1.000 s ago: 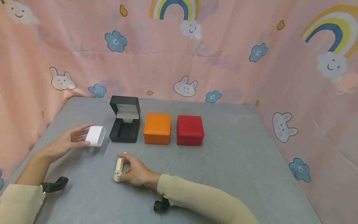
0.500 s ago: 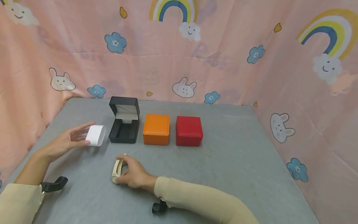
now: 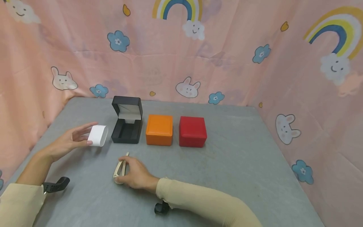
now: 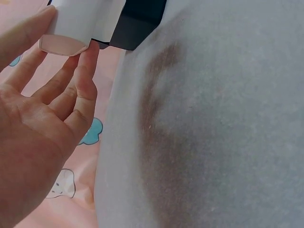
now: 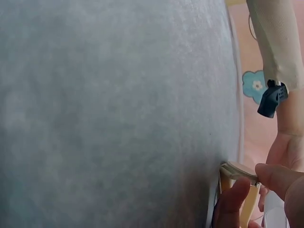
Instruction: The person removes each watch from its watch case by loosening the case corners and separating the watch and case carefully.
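My left hand [image 3: 66,141] pinches a white oval sleeve [image 3: 97,136], hollow and open at its ends, between thumb and fingers; in the left wrist view the sleeve [image 4: 76,23] sits at the fingertips. A cream-strapped wristwatch [image 3: 120,169] is pinched by my right hand [image 3: 137,173] near the table's front middle. Its strap forms a loop seen edge-on, so the dial is mostly turned from view. In the right wrist view, the watch [image 5: 240,172] lies between thumb and finger. Behind the sleeve, to its right, stands a black watch box [image 3: 126,130] with its lid raised.
An orange box [image 3: 159,130] and a red box [image 3: 193,131], both with lids down, stand in a row right of the black box. Grey cloth covers the table [image 3: 241,164]. A pink patterned curtain [image 3: 227,41] borders the back and sides.
The watch has turned in my right hand, from dial and strap facing up to an edge-on loop. My left hand and the sleeve stay almost still.
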`<state>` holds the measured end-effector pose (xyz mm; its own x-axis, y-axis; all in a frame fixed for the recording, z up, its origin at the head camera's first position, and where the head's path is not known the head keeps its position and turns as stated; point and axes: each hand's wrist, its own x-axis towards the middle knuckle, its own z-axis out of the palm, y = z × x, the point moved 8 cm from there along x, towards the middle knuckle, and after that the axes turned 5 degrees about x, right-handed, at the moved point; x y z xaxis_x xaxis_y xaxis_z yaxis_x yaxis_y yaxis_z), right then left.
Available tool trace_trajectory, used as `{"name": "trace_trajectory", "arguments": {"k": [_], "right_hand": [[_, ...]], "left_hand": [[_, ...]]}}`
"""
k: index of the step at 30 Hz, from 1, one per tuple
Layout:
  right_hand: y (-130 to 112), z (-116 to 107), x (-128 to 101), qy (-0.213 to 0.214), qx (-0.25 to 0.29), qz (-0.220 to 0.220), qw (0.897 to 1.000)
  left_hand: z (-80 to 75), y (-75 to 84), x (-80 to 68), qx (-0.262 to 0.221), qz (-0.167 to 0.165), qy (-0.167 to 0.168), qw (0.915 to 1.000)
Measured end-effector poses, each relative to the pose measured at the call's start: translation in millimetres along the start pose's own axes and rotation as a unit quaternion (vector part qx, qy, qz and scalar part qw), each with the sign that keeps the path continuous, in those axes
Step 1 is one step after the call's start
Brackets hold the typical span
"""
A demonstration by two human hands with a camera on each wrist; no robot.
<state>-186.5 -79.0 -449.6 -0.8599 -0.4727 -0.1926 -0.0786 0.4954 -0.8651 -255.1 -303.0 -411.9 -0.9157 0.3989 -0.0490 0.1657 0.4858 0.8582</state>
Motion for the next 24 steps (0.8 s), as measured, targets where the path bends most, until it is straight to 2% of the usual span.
{"name": "trace_trajectory", "arguments": {"k": [2, 6, 12, 17, 24], "right_hand": [[-1, -3, 0, 0.004, -0.027, -0.007, 1.0], [1, -7, -1, 0.001, -0.041, 0.0, 0.999], [1, -17, -1, -0.004, -0.113, 0.0, 0.994], [3, -20, 2, -0.018, -0.122, -0.012, 0.992], [4, -23, 6, -0.011, -0.155, -0.015, 0.988]], "left_hand": [[-0.6, 0.6, 0.4, 0.003, -0.001, 0.002, 1.0], [-1.3, 0.5, 0.7, 0.01, -0.009, 0.002, 0.9999], [-3.5, 2.1, 2.6, 0.015, -0.006, 0.004, 0.9999], [-4.6, 1.8, 2.0, 0.018, -0.012, 0.005, 0.9997], [-4.2, -1.4, -0.6, 0.027, -0.031, 0.004, 0.9991]]}}
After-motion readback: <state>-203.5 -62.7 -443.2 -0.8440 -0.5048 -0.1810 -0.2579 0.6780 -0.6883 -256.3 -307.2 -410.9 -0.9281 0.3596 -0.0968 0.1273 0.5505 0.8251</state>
